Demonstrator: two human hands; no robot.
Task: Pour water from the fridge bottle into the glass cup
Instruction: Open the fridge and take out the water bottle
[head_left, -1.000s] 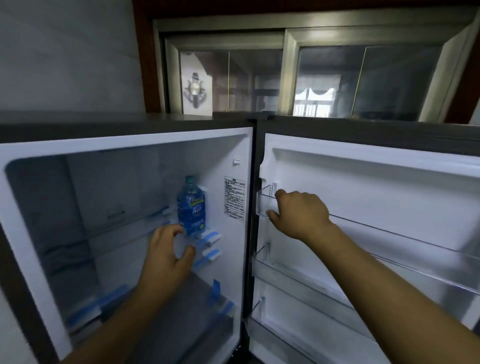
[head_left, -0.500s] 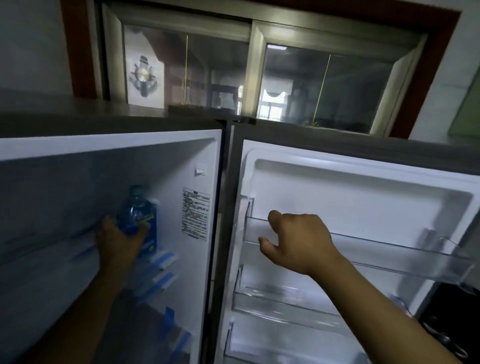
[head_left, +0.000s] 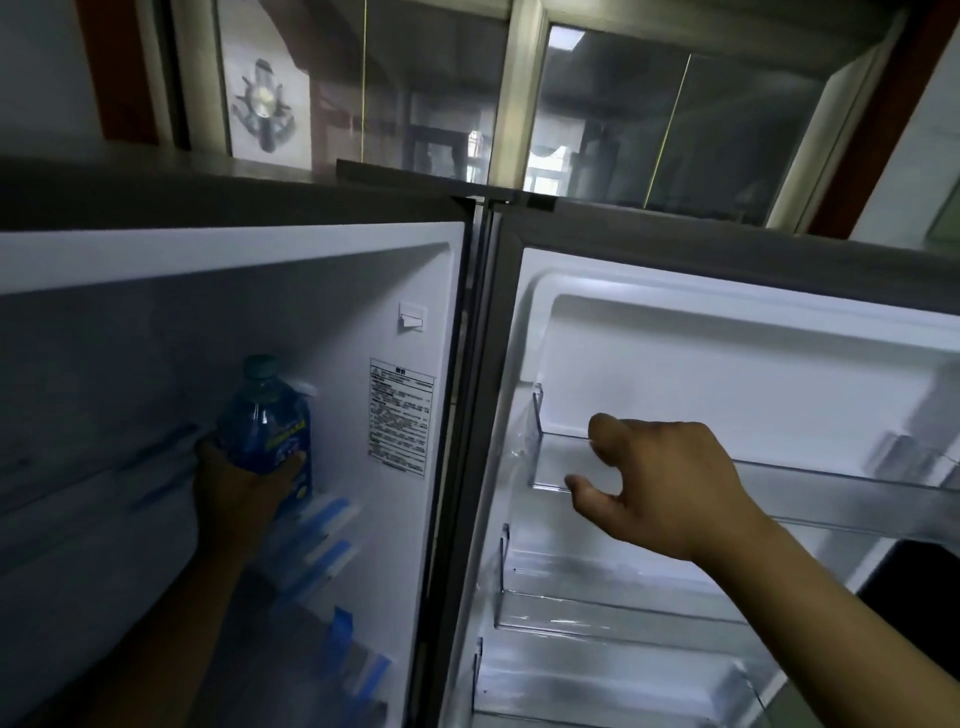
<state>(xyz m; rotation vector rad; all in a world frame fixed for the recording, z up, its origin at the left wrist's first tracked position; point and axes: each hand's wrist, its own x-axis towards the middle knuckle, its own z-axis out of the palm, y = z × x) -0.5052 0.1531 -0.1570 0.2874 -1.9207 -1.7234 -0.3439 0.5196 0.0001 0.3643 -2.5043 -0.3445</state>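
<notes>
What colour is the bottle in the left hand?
Translucent blue bottle with yellow label markings; head view.

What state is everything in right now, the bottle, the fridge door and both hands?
Bottle, roughly upright, capped.
Fridge door, open.
Left hand, grips the bottle.
Right hand, at top door shelf, grip unclear.
</notes>
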